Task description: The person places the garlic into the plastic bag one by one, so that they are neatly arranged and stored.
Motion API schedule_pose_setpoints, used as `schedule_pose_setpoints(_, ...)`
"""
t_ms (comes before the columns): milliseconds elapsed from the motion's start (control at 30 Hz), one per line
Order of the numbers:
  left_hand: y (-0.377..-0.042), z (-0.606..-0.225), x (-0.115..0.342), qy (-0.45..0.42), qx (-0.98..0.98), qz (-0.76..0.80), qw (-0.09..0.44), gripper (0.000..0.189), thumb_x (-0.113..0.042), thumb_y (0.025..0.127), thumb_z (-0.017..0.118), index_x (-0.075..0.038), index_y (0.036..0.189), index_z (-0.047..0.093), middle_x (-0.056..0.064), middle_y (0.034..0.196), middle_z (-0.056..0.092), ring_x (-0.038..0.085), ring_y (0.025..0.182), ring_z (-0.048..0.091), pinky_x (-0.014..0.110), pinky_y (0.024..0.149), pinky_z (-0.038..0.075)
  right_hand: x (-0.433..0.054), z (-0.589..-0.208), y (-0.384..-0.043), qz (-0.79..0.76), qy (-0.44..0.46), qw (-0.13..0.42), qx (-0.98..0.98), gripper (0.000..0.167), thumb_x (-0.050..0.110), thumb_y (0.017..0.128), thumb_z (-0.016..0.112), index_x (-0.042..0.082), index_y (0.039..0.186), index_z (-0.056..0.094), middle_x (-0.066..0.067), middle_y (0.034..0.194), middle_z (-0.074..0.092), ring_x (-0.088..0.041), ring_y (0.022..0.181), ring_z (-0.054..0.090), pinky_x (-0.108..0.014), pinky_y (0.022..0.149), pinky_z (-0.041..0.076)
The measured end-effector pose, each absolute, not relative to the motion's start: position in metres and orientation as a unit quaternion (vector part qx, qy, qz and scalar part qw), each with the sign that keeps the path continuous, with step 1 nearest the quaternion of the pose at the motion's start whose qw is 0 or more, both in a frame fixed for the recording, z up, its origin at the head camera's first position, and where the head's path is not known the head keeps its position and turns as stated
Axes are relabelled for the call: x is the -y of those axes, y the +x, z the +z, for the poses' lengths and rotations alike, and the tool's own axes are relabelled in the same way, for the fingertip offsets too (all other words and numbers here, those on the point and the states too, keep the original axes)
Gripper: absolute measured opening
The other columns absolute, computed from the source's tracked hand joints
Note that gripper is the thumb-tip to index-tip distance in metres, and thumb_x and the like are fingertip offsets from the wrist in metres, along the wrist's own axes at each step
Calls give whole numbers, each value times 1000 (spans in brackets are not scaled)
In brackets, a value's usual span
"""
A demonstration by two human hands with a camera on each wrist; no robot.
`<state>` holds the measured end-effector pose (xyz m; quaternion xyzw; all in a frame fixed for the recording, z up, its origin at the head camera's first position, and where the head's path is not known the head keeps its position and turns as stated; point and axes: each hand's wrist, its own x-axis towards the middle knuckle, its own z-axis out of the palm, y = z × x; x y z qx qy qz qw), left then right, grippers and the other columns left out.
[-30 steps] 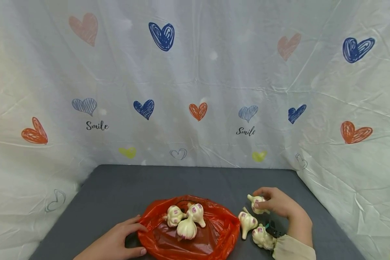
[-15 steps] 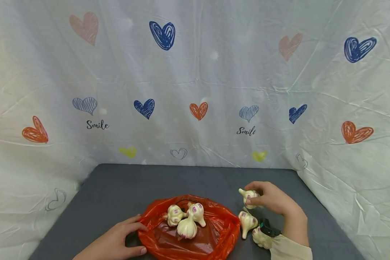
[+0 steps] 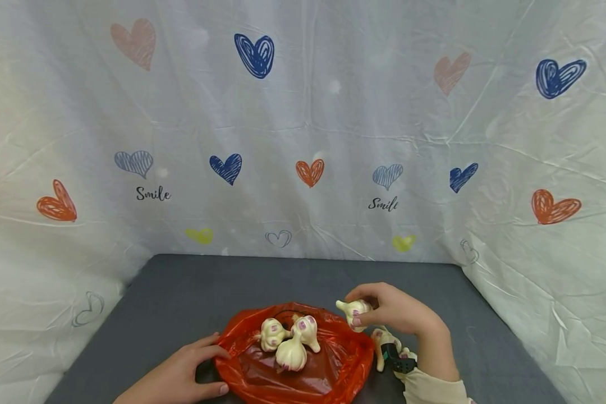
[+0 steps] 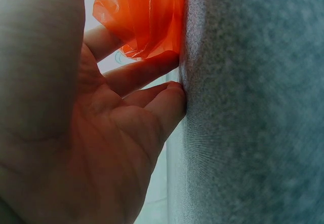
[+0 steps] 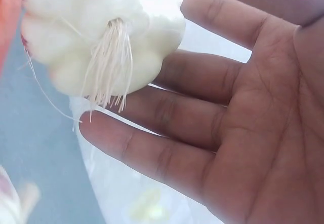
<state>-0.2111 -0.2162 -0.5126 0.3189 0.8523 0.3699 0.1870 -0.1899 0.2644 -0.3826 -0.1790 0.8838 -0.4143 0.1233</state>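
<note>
In the head view a red plastic bag lies spread with its mouth upward, and several garlic bulbs rest in it. My left hand holds the bag's left rim, with the index finger over the edge and the thumb lower down. The left wrist view shows the orange-red plastic against the fingers. Beside the bag's right rim my right hand pinches a garlic bulb, its stem pointing left. Close up in the right wrist view, that bulb shows its root tuft; the other fingers are extended.
More garlic bulbs lie right of the bag, partly hidden under my right wrist with its dark band. They sit on the dark grey table. A white curtain printed with hearts surrounds the back and sides.
My right hand has lifted the garlic bulb off the table and carried it left to the bag's right rim. The left hand and the bag have stayed put.
</note>
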Motion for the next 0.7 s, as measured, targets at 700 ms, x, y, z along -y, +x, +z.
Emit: schedule_pose_setpoints(700, -210, -510, 214, 318, -853, 369, 188, 37, -50, 100, 79, -34, 133, 75, 31, 160, 49, 64, 146, 41, 80, 104, 45, -206, -408, -204, -325, -201, 195, -903, 35, 16, 89, 92, 17, 122, 81, 6, 116, 73, -17, 100, 64, -43, 89, 56)
